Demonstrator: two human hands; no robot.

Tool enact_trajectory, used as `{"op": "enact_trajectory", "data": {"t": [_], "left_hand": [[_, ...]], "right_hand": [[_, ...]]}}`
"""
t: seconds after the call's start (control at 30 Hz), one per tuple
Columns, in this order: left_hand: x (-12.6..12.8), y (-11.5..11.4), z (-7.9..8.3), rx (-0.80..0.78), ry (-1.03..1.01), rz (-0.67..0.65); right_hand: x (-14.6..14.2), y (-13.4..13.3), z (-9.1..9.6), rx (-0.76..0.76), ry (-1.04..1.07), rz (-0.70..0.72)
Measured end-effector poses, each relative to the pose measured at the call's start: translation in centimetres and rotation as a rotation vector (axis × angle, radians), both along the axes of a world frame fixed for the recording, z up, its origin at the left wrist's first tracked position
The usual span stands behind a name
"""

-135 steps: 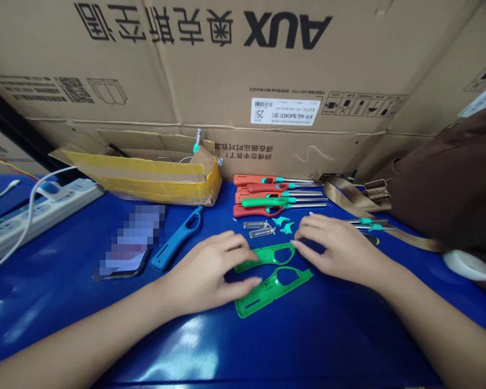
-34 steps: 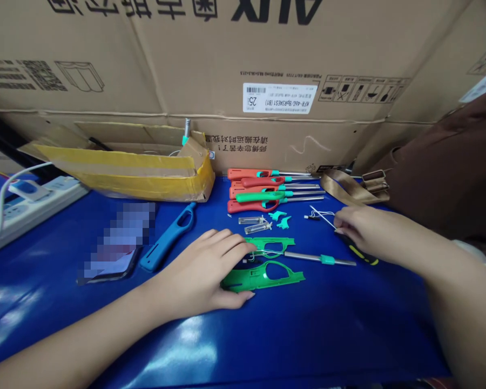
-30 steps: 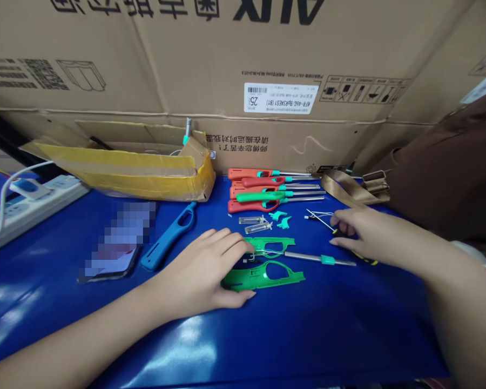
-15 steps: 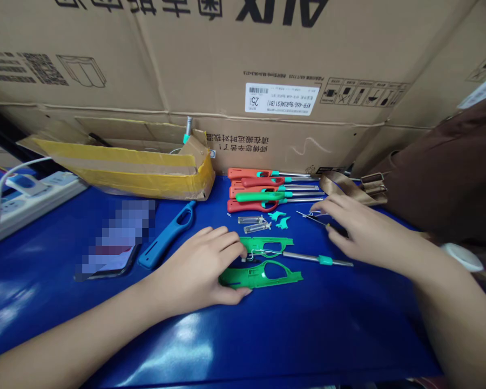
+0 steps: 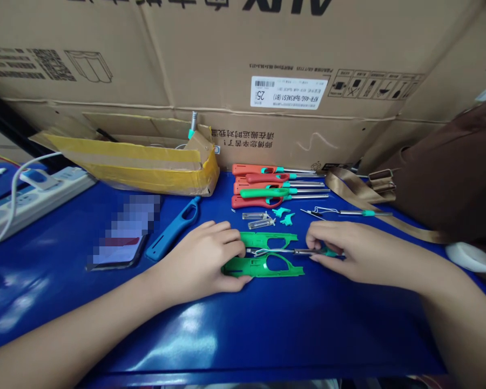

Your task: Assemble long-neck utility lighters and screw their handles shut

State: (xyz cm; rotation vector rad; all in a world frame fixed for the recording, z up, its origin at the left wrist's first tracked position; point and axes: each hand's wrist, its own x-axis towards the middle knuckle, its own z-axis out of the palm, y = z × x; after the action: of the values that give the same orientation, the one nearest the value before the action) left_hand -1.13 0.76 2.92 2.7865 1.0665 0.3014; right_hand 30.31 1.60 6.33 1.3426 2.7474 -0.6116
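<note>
My left hand (image 5: 206, 256) is closed over the left ends of two green lighter shell halves. The upper half (image 5: 267, 238) and the lower half (image 5: 255, 267) lie side by side, inner sides up. Between them runs a metal lighter tube (image 5: 302, 251) with white wire and a small igniter part at my left fingertips. My right hand (image 5: 344, 246) pinches this tube near its teal collar (image 5: 329, 252). Just above the right hand lies a second metal tube (image 5: 350, 212) with wire. Teal triggers (image 5: 285, 217) and clear fuel tanks (image 5: 260, 222) lie above the shells.
Several assembled lighters (image 5: 259, 187) are stacked at the back, near a tan strap (image 5: 413, 229). To the left lie a blue lighter body (image 5: 174, 229), a phone (image 5: 125, 237) and a power strip (image 5: 60, 186). A yellow-taped carton (image 5: 157, 167) stands behind them. A white object (image 5: 470, 256) sits far right.
My right hand has moved down from the thin pointed part by the second tube and now grips the tube between the shells. My left hand stays on the shells. The camera view has shifted slightly.
</note>
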Motion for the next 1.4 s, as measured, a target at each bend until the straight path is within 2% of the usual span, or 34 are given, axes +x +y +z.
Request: {"op": "enact_trajectory", "data": {"t": [0.13,0.4,0.6,0.83,1.0,1.13,1.4], "left_hand": [[-0.06,0.14,-0.06,0.001,-0.001,-0.003],[-0.05,0.26,0.07,0.007,0.005,0.015],[-0.15,0.22,-0.10,0.025,-0.016,-0.029],[-0.10,0.06,0.05,0.026,-0.054,-0.069],[0.07,-0.05,-0.13,-0.089,-0.078,-0.102],[0.16,-0.10,-0.34,-0.203,-0.102,-0.061],[0.08,-0.09,-0.51,-0.231,-0.111,-0.059]], "right_hand": [[-0.60,-0.42,0.01,-0.044,-0.010,0.034],[-0.69,-0.65,0.47,0.012,0.081,0.071],[-0.49,-0.39,0.00,-0.086,-0.035,0.042],[-0.45,-0.37,0.22,-0.157,-0.061,0.021],[-0.66,-0.24,-0.18,-0.161,-0.033,0.044],[-0.87,-0.17,-0.40,-0.147,-0.016,0.034],[-0.65,-0.13,-0.33,-0.119,-0.067,-0.003]]}}
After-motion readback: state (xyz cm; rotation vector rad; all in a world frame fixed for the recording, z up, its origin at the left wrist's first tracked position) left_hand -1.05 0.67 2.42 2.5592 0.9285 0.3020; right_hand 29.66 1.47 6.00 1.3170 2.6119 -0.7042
